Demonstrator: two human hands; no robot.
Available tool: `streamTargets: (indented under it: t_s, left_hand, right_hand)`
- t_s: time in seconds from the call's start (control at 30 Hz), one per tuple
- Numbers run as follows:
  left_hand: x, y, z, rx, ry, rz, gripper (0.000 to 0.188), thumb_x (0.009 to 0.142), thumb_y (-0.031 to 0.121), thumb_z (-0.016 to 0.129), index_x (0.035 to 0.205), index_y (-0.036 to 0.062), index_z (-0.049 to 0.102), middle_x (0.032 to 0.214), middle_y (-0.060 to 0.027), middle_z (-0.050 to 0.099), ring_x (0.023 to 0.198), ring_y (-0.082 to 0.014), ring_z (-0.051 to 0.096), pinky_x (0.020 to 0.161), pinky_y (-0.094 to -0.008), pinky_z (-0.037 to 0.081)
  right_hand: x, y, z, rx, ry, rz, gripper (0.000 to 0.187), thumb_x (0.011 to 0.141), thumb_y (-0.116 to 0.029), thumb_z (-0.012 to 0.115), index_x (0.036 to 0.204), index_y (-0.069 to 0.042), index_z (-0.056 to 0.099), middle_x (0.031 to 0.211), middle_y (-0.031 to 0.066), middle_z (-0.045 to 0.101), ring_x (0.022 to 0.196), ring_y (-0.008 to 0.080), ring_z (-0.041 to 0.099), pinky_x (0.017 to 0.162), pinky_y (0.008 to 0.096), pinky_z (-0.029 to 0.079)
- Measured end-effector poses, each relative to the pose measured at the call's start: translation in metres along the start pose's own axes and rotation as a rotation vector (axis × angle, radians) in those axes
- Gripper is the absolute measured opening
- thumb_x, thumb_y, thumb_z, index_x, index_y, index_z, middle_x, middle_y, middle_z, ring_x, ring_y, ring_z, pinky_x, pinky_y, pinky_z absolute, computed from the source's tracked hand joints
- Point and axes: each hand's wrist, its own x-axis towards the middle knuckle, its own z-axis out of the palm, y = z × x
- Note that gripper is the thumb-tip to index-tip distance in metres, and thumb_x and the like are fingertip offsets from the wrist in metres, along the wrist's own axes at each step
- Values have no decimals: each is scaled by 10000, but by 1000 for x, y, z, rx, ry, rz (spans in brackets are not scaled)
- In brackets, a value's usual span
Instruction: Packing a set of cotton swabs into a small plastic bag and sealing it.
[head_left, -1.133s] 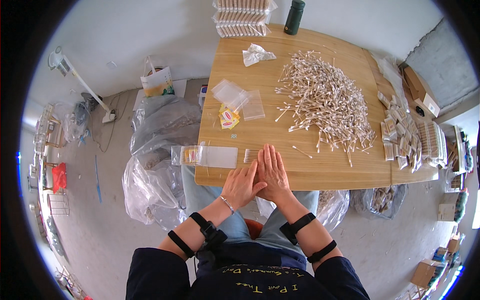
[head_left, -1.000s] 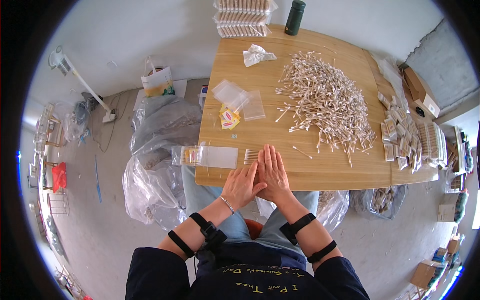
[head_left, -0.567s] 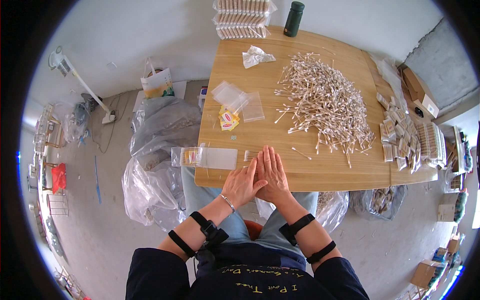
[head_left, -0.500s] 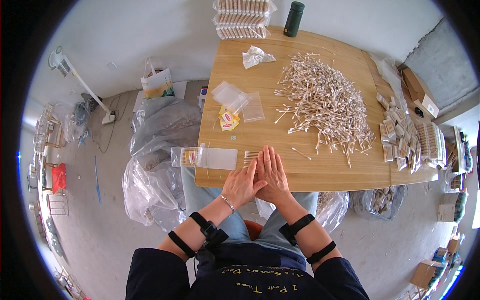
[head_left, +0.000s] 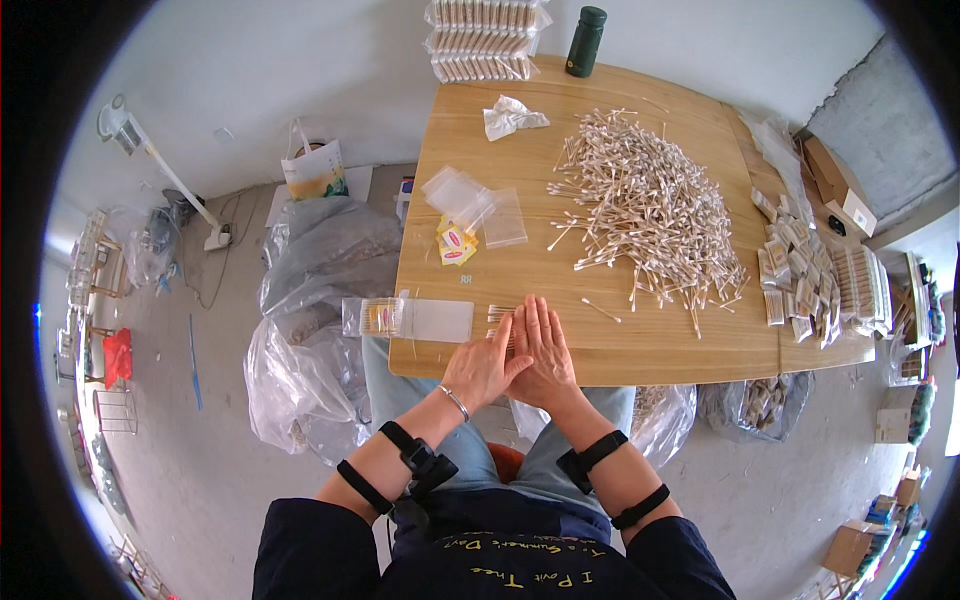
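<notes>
Near the table's front edge, a small row of cotton swabs (head_left: 499,316) pokes out at the left of my hands, the rest covered by them. My right hand (head_left: 544,355) lies with straight fingers pointing away from me, over or against the swabs. Beside it, my left hand (head_left: 480,366) is stretched out along the swabs, its thumb resting across the right hand. To the left lies a clear plastic bag (head_left: 440,319), with a small bundle of swabs (head_left: 381,317) at its left end. One loose swab (head_left: 601,310) lies right of my hands.
A large heap of cotton swabs (head_left: 650,210) covers the table's right half. Empty clear bags (head_left: 480,205), yellow cards (head_left: 456,243) and a crumpled tissue (head_left: 512,117) lie left. Packed swabs (head_left: 800,270) sit at right; stacked packs (head_left: 482,40) and a green bottle (head_left: 586,42) stand behind.
</notes>
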Motion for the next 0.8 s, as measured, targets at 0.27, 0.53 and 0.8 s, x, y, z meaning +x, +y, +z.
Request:
streamTargets:
  t_s: [0.27,0.53,0.8]
  left_hand:
    - [0,-1,2,9,2,17,778,914,543,490,1392,-42,302,846,-256,664,779,-400,661,700,-463,533]
    - [5,2,-3,3,-23,-19,708,929,484,488,1399,-17,313,783,-257,659,721,-409,658,662,-485,530]
    - [6,-5,3,-17,-70,-48,627,915,230,500,1450,60,221,772,-271,650,700,-430,644,653,-524,509]
  right_hand:
    - [-1,3,6,-54,6,-3,828,785,-414,539,1404,89,316,1500,277,243,1436,364,191,1170,445,134]
    - [-2,3,9,-20,16,4,855,773,-444,535,1415,74,308,1507,273,230,1439,361,182,1174,440,120]
    - [0,2,3,-33,-63,9,983,724,-541,578,1422,83,283,1520,270,197,1450,357,135,1182,436,87]
